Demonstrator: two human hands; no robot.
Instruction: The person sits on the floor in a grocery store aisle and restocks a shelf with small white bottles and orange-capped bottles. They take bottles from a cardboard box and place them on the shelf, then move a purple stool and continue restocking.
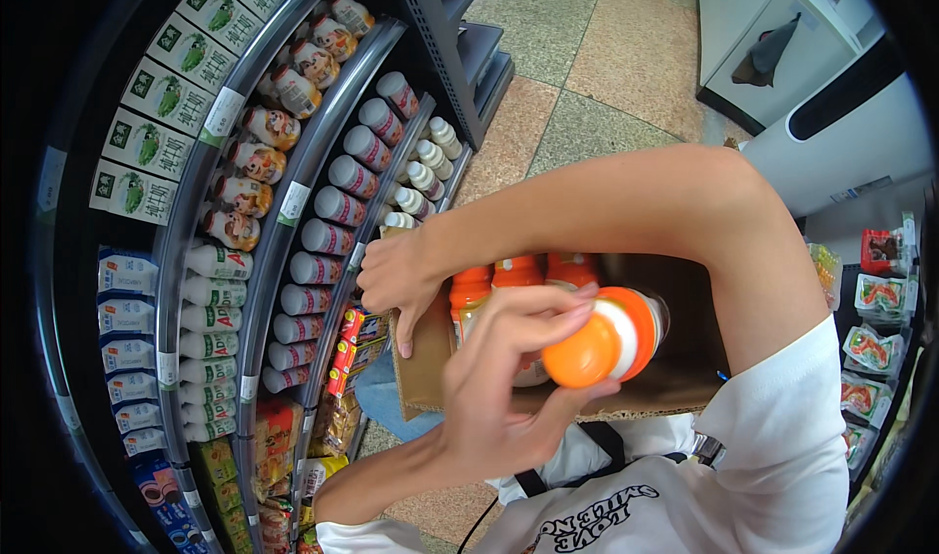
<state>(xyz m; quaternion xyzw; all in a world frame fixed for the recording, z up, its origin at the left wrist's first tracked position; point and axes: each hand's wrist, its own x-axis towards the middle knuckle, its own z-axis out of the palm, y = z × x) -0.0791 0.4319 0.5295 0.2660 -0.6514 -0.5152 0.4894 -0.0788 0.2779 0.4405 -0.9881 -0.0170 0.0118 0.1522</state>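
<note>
My left hand (513, 385) grips a bottle with an orange cap (587, 349) between thumb and fingers, its cap tilted toward me. The bottle is over an open cardboard box (422, 382), and its lower part is mostly hidden. Inside the box stand several orange-capped bottles (469, 284), partly covered by my hand and forearm. My right arm reaches across above the box. My right hand (403, 279) rests on the box's left edge, thumb inside and fingers over the outer side, against the shelf front.
Curved shelves on the left carry milk cartons (154, 143), small drink bottles (246, 194), pink-labelled bottles (341, 198) and white bottles (429, 176). Snack packets (877, 356) hang at the right. A white cabinet (763, 48) stands beyond the tiled floor (557, 40).
</note>
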